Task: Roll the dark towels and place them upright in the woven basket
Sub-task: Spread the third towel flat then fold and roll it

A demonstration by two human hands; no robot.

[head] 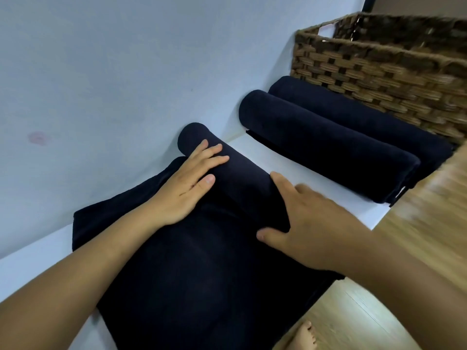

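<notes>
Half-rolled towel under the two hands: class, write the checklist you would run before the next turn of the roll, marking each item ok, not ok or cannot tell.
1. Left hand lies flat on the half-rolled towel: ok.
2. Right hand presses the roll's other end: ok.
3. Unrolled part looks flat, without bunching: ok.
4. Unrolled part wholly on the white surface: cannot tell; the cloth hides the surface's near edge.
5. Nearer finished roll and farther finished roll upright in the woven basket: not ok; both lie on their sides beside it.
6. Room inside the basket: cannot tell; its inside barely shows.
</notes>
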